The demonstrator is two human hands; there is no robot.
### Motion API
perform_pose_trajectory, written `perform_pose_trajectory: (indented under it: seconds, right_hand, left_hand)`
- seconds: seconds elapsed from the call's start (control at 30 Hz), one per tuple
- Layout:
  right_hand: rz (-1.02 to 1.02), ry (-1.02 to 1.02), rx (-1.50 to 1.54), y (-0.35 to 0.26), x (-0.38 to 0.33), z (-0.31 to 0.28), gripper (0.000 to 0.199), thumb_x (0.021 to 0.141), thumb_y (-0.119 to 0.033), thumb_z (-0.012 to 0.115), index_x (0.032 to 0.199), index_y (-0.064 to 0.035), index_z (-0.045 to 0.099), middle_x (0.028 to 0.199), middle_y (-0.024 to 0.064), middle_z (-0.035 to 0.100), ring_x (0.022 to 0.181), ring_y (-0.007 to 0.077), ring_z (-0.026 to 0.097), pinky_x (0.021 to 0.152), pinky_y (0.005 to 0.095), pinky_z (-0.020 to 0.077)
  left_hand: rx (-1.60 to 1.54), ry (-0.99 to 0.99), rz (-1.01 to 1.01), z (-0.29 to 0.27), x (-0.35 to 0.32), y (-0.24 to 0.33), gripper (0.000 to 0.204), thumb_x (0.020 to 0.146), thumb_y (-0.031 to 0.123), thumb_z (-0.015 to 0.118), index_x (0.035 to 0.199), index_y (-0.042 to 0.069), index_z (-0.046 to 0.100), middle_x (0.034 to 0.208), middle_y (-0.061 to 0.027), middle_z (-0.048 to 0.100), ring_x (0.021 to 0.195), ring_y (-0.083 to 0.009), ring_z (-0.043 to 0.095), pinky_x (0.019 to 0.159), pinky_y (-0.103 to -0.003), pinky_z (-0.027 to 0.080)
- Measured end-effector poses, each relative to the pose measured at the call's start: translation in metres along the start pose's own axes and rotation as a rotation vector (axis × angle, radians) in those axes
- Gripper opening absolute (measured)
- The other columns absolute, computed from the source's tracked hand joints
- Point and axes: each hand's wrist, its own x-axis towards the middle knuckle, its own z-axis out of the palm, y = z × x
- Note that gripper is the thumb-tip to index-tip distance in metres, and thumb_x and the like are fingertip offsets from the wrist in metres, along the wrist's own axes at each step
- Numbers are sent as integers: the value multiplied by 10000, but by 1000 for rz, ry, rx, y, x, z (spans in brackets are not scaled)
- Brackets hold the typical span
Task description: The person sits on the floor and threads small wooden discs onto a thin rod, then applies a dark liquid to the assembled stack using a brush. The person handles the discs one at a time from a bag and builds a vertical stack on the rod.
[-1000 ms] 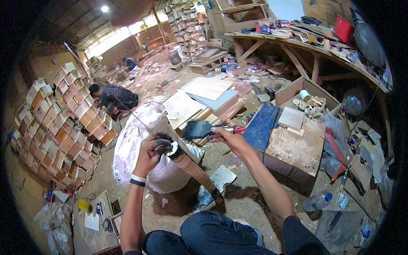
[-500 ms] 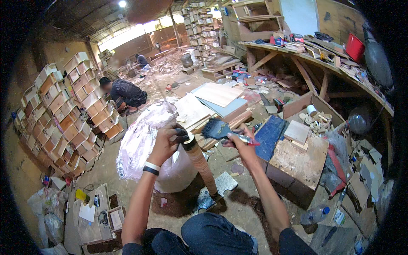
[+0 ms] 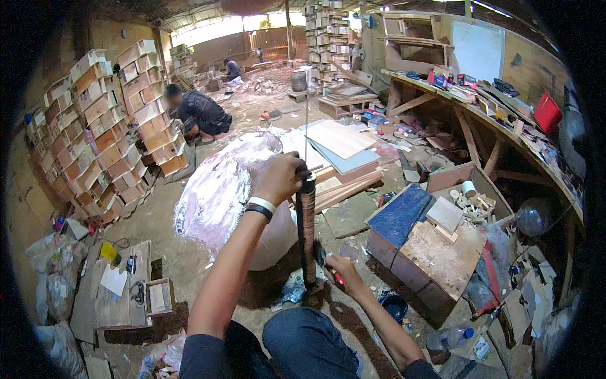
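A tall ribbed tan column (image 3: 307,230) stands nearly upright before me, with dark streaks down its sides. My left hand (image 3: 285,177) is closed on its dark top end. Lower down, my right hand (image 3: 344,275) grips a wide paintbrush (image 3: 319,252) with some red on its handle, and the dark bristles lie against the column's right side. Under the column's foot is a stained grey-blue sheet (image 3: 290,292). A dark pot (image 3: 394,306) sits on the floor to the right of my right hand.
Behind the column bulges a white sack (image 3: 221,183). Boards (image 3: 341,142) lie beyond it. At right are a wooden box (image 3: 435,252), a water bottle (image 3: 449,338) and a cluttered workbench (image 3: 454,90). Stacked wooden boxes (image 3: 104,120) rise at left, near a crouching person (image 3: 202,114).
The column has gone from leaning to nearly upright and now carries dark streaks. My right hand has brought the brush down from near its top to its lower side.
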Motion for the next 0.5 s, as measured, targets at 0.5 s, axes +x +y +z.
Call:
perform_pose_trajectory:
  seconds: [0.5]
  right_hand:
    - [51,202,130,47,-85,81,210,870,-81,717,1021,4,598,802,139,609,786,281,642,707,397,500]
  left_hand:
    - [19,29,-189,18,9,-6,161,727,15,687,881,-8,729,950,-223,686,860,-366,686,802,-448,551]
